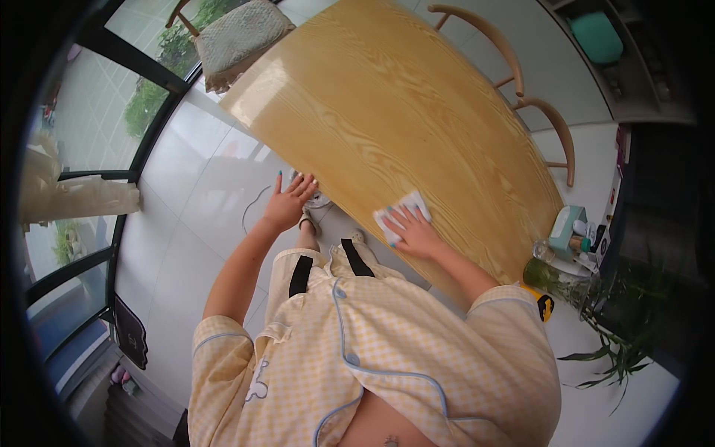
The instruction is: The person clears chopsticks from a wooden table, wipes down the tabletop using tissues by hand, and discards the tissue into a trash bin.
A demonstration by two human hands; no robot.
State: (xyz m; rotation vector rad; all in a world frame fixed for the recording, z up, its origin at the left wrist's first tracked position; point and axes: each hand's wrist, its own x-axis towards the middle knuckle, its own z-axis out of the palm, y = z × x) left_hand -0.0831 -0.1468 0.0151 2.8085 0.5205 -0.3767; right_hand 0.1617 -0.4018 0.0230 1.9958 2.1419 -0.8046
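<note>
The wooden table (387, 104) stretches away in front of me, its grain showing. Near its front edge, my right hand (413, 231) lies over a white cloth (417, 203), fingers spread and pressing it flat on the tabletop. Parts of the cloth stick out beyond the fingertips and beside the palm. My left hand (291, 201) is at the table's near edge, farther left, with its fingers apart and nothing in it. Its fingertips are close to the edge; whether they touch it is unclear.
Wooden chairs (566, 141) stand along the far side, and a cushioned chair (242, 41) at the upper left. A tissue box (567, 227), small bottles and a vase with a plant (551, 276) crowd the right end. Glass doors are at left.
</note>
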